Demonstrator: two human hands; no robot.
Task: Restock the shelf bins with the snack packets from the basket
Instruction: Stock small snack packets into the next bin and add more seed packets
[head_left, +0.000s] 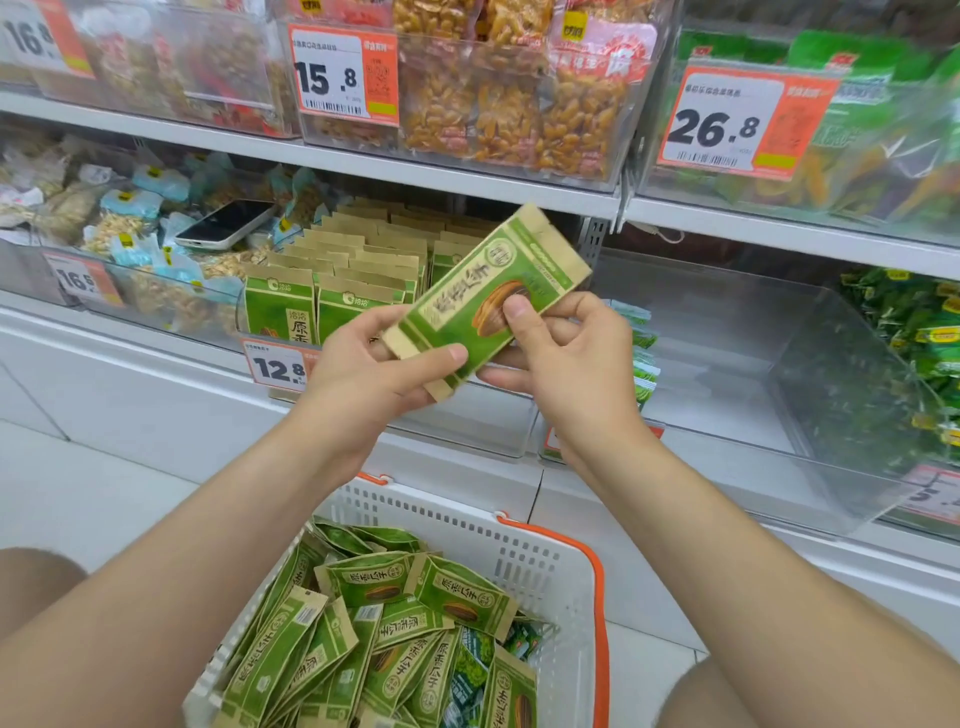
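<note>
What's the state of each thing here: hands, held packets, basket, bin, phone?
held packets: tilted, in front of the shelf, in both hands
left hand: grips their lower end
right hand: pinches them, thumb on the front
basket: below the hands, holds loose green packets
12.8 bin: partly filled, packets upright in rows
phone: lying on packets in the bin to the left, screen dark

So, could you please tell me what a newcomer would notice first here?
First, the green packets, held tilted mid-frame between the left hand and right hand. Below them sits the white basket, heaped with the same packets. A phone lies in the left bin.
</note>
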